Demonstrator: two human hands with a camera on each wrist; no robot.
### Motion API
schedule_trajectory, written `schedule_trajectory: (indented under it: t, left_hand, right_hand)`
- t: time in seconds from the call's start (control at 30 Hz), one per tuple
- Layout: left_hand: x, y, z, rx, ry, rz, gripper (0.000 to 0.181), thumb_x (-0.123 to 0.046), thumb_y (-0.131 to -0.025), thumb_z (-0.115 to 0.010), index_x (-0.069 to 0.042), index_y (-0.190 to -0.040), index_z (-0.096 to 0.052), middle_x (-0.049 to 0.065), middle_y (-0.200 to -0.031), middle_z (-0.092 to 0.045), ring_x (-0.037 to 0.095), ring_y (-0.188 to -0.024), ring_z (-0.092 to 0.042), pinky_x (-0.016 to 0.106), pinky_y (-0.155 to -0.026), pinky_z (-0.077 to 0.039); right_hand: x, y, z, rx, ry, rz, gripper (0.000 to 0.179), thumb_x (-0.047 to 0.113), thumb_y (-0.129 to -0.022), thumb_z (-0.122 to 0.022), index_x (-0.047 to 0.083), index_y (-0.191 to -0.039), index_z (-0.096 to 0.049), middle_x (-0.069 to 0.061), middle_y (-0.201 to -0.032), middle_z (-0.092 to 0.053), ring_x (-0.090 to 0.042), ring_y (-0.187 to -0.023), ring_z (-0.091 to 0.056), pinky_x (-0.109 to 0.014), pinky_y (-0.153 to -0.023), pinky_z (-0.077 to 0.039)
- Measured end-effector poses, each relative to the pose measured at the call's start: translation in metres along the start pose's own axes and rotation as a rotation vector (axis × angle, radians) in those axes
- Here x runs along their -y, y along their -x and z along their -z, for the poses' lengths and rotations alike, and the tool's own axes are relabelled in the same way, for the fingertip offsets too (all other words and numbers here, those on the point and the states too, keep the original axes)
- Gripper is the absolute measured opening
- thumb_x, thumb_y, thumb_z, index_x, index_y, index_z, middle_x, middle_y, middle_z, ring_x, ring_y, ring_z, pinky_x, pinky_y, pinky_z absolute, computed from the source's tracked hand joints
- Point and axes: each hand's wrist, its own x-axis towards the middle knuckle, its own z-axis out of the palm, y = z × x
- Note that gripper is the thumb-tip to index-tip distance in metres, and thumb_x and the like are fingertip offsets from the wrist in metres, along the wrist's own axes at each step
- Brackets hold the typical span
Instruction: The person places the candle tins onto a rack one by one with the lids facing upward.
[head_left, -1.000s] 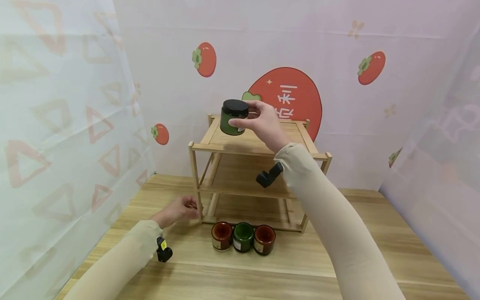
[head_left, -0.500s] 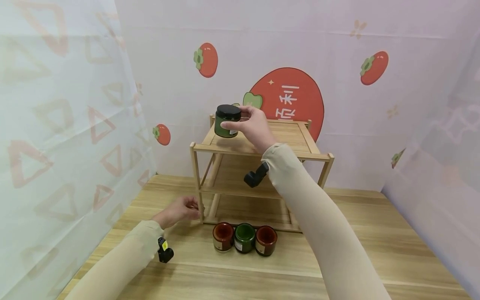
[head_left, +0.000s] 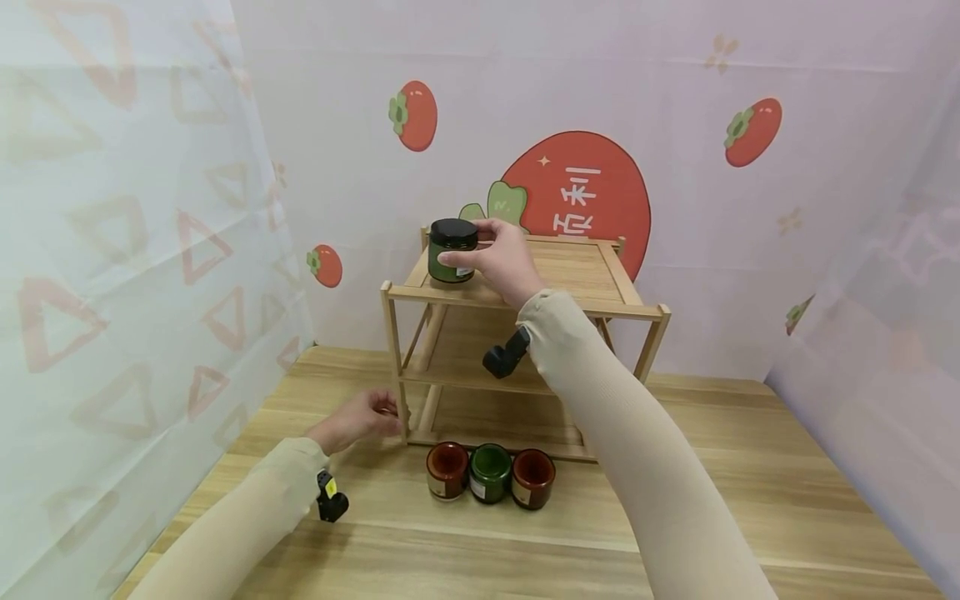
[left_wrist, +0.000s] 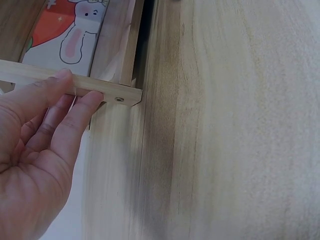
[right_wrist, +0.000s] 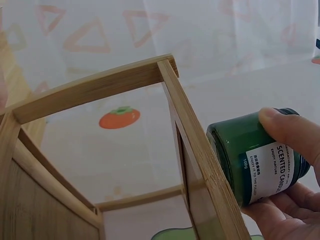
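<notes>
Pale cloth walls [head_left: 337, 167] with printed patterns stand behind and beside the wooden surface [head_left: 750, 467]. On it I see a wooden rack [head_left: 577, 271] of three levels. Through my cameras, the right hand [head_left: 510, 262] is grasping a green jar [right_wrist: 245, 150] with black lid, thumb on one side. It is upright, over the left part of the rack's top level; whether its bottom touches the wood, I cannot tell. The left hand [head_left: 363, 421] pinches the near left post [head_left: 396, 367] low down, between thumb and fingers. On the near side of the rack, I count three cups close together: left red cup [head_left: 447, 472], middle green cup [head_left: 491, 473], right red cup [head_left: 533, 479].
</notes>
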Motion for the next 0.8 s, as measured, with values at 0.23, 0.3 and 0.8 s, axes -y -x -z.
schedule_trajectory:
  t: [0.23, 0.3, 0.8]
  left_hand:
    - [0.0001, -0.0008, 0.0003, -0.011, 0.006, 0.012, 0.027, 0.0, -0.085, -0.068, 0.007, -0.105, -0.053, 0.012, -0.099, -0.062, 0.018, -0.087, -0.063, 0.03, -0.079, -0.057]
    - [0.0006, -0.0011, 0.0003, -0.008, 0.004, 0.013, 0.026, 0.0, -0.085, -0.068, 0.006, -0.105, -0.053, 0.012, -0.099, -0.062, 0.018, -0.088, -0.063, 0.031, -0.08, -0.057]
    - [0.002, -0.0009, 0.0, -0.005, 0.017, 0.019, 0.025, 0.001, -0.085, -0.067, 0.006, -0.106, -0.053, 0.013, -0.099, -0.061, 0.019, -0.088, -0.063, 0.031, -0.08, -0.057]
  right_hand:
    - [-0.002, 0.0006, -0.0019, 0.011, 0.003, -0.019, 0.067, 0.019, -0.075, -0.084, 0.005, -0.133, -0.051, -0.009, -0.122, -0.058, -0.02, -0.111, -0.059, -0.033, -0.096, -0.049]
    - [-0.0038, 0.0009, -0.0019, 0.012, 0.002, -0.025, 0.066, 0.018, -0.075, -0.084, 0.006, -0.132, -0.052, -0.009, -0.122, -0.058, -0.021, -0.112, -0.059, -0.033, -0.097, -0.049]
    - [-0.0037, -0.0001, -0.0041, 0.025, 0.023, -0.065, 0.069, 0.019, -0.075, -0.084, 0.006, -0.134, -0.049, -0.008, -0.126, -0.057, -0.02, -0.115, -0.057, -0.033, -0.1, -0.047]
